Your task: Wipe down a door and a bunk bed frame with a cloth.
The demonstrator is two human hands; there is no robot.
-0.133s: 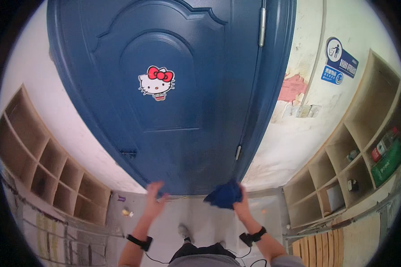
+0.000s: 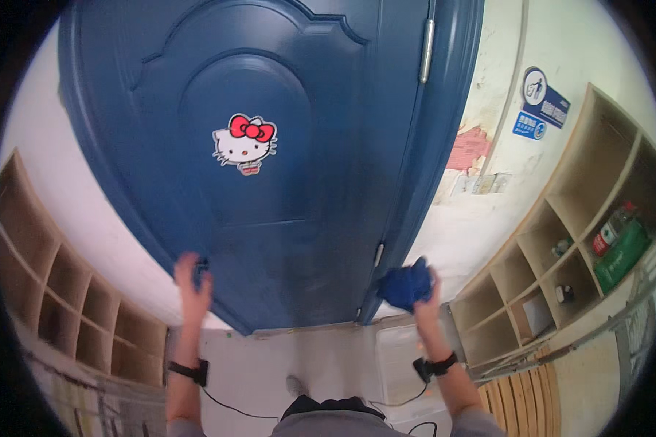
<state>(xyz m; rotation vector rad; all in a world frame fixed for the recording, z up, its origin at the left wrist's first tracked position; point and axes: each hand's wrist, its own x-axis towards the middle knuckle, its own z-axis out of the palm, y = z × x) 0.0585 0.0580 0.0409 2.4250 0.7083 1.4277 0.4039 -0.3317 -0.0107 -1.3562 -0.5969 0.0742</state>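
Two blue signs (image 2: 543, 102) right of door (image 2: 270, 146); right hand (image 2: 424, 291) fingers clamped on blue cloth (image 2: 404, 285).

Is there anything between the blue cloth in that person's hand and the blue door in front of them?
Nothing visible stands between them. The right hand holds the crumpled blue cloth up close to the door's hinge edge, beside the blue door. The left hand is already at the door handle on the other side. The gap looks open.

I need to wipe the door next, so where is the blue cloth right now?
In the head view the blue cloth is bunched in the right hand, low on the right, just beside the blue door's hinge edge and left of the wooden shelves.
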